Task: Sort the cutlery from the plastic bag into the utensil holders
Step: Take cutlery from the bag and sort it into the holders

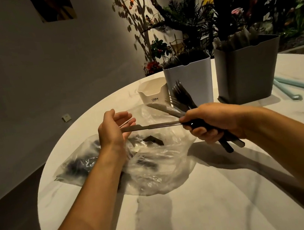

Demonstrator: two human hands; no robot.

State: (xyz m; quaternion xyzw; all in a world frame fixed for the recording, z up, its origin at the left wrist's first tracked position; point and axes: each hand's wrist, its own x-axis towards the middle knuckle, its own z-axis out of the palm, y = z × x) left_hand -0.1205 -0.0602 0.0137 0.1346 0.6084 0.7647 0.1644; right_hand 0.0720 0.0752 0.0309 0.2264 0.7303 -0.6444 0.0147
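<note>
Two hands are busy over the table (201, 206). The fingers (203, 133) of the right hand (213, 120) are curled tight round a bunch of black forks (182, 97). The fork heads point up and away, and the handles stick out below the hand. I cannot count the forks for sure, maybe three or four. The same hand also pinches one end of a knife (155, 126).

The knife lies flat and sideways, with its long way going from the right hand across to the left hand (113, 129). The left hand is open, with loose fingers (126, 119) cupped near the far end of the knife. I cannot tell if they touch it. So the left hand is the nearer one to take that end, I think.

Under both hands lies one clear plastic bag (155, 166) on the table. More dark cutlery is inside it, too jumbled to count.

Behind the hands stand three holders. One small white holder (151, 95) is low and looks nearly empty. One tall white holder (191, 80) has dark cutlery in it and stands just behind the fork heads. One tall grey holder (246, 72) is at the right, with pale cutlery in it. One more knife (166, 109) lies on the table by the small holder. Some pale blue straws (299, 85) lie farther right.
</note>
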